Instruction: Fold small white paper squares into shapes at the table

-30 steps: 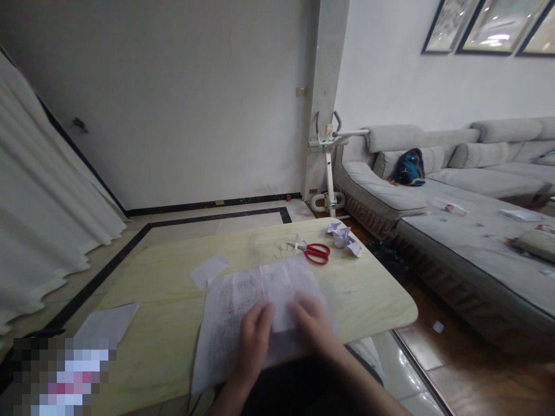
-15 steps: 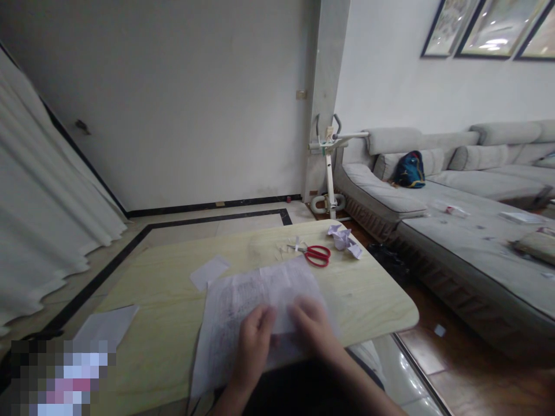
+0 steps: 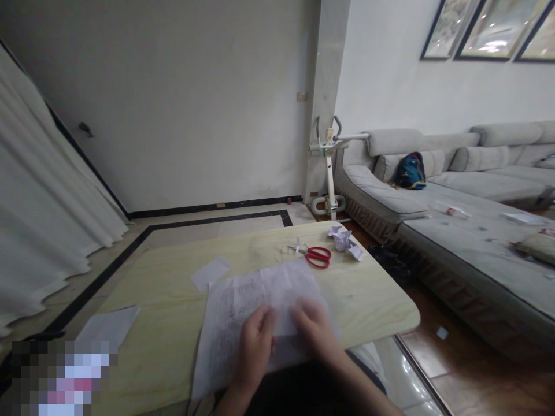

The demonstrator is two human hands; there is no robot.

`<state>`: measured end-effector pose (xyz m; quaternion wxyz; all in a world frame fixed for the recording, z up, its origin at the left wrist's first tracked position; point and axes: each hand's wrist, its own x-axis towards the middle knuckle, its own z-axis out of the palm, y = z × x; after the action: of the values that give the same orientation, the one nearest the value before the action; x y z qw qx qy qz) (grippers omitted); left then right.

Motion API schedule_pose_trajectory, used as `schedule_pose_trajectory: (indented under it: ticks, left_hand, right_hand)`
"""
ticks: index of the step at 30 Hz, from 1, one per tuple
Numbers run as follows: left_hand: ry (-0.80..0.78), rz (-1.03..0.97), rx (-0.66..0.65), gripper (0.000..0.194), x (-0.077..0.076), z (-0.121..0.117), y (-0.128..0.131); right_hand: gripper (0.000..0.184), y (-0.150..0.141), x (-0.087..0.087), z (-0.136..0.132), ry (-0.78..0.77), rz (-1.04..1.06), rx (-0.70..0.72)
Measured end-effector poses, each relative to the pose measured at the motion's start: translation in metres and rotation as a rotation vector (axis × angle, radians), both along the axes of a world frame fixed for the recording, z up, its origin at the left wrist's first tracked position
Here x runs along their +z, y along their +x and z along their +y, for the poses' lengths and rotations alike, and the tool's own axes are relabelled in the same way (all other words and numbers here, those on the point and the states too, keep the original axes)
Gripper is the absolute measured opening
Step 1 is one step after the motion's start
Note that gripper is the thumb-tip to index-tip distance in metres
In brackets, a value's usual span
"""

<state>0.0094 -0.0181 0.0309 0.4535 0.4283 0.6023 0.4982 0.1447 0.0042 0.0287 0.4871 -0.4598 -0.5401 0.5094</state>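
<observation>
Paper (image 3: 232, 300) is laid at lower centre, beneath left hand (image 3: 256, 338), fingers curled, and right hand (image 3: 313, 323), blurred; whether anything is pinched cannot be told. Scissors (image 3: 318, 252) are seen above, right of centre.

Left hand (image 3: 259, 338), fingers curled, thumb up; right hand (image 3: 313, 323) angled inward (fingers blurred).

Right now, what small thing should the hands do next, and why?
I'd probably have the left hand gently smooth the large printed sheet. Faint creases show in the paper, and both that hand and the right hand are already over it. The right hand is blurred, so I can't tell whether it grips the paper.
</observation>
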Motion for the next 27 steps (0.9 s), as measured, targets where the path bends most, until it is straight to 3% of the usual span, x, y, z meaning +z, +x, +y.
schedule_pose_trajectory:
  ticks: [14, 27]
  left_hand:
    - [-0.037, -0.006, 0.025, 0.045, -0.0037, 0.0037, 0.0004]
    - [0.021, -0.013, 0.001, 0.038, -0.0064, 0.0022, -0.0004]
  right_hand:
    - [0.032, -0.0005, -0.0046, 0.0020, -0.005, 0.008, -0.014]
    - [0.035, -0.0013, 0.0004, -0.0001, 0.025, -0.014, -0.075]
